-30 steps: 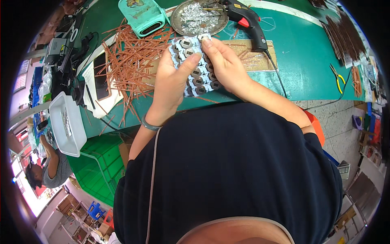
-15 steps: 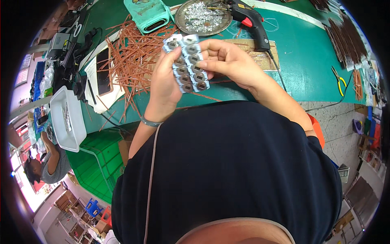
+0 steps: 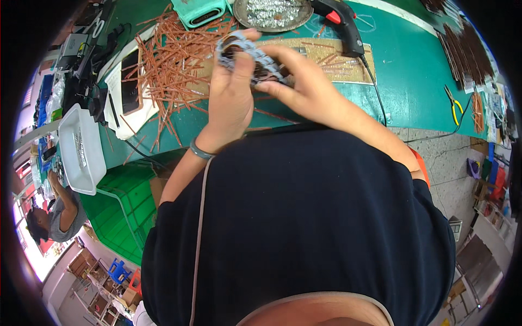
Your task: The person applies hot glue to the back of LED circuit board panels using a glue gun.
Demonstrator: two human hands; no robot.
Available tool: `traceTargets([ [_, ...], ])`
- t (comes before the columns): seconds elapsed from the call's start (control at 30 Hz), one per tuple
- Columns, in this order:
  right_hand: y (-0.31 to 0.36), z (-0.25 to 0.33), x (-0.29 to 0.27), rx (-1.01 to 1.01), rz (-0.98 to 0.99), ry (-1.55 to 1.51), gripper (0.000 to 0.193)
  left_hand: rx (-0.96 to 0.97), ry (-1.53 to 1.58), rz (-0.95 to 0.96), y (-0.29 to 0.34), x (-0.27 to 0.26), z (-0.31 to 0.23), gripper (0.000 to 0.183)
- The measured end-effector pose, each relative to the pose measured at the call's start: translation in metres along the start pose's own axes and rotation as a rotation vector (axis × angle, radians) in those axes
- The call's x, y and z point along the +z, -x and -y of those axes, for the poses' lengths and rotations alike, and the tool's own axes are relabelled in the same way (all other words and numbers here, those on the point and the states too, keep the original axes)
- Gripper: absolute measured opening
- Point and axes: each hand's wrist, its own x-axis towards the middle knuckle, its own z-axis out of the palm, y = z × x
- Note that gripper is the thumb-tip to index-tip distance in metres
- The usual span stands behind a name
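Two pale blue strips (image 3: 249,48), each bearing a row of dark, metallic-looking pieces, are held tilted between my hands above the green workbench. My left hand (image 3: 232,89) is closed on their left end, thumb across the near side. From the right, my right hand (image 3: 299,81) pinches the other end between thumb and fingers. The dark pieces are partly hidden by my fingers and blurred by motion. Just left of my hands lies a heap of thin reddish-brown sticks (image 3: 174,65).
A round metal plate (image 3: 242,16) of silvery scraps stands at the far side, beside a black gun-shaped tool (image 3: 352,41) with a red trigger. Yellow-handled pliers (image 3: 455,111) lie right. A white tub (image 3: 98,157) and green crate (image 3: 122,217) are left, near a seated person (image 3: 62,217).
Both strips have been tipped from nearly upright and face-on to a slanted position, their faces turned partly away. My hands have shifted around them, still gripping.
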Motion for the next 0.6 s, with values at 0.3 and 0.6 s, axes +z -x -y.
traceTargets([
  [0.3,0.035,-0.005,-0.035,-0.076,0.324,0.637,0.050,-0.151,-1.057,0.443,0.028,-0.042,-0.009,0.047],
  [0.6,0.056,-0.007,-0.045,0.255,0.221,0.405,0.051,-0.097,-1.015,0.399,0.036,-0.043,-0.001,0.040],
])
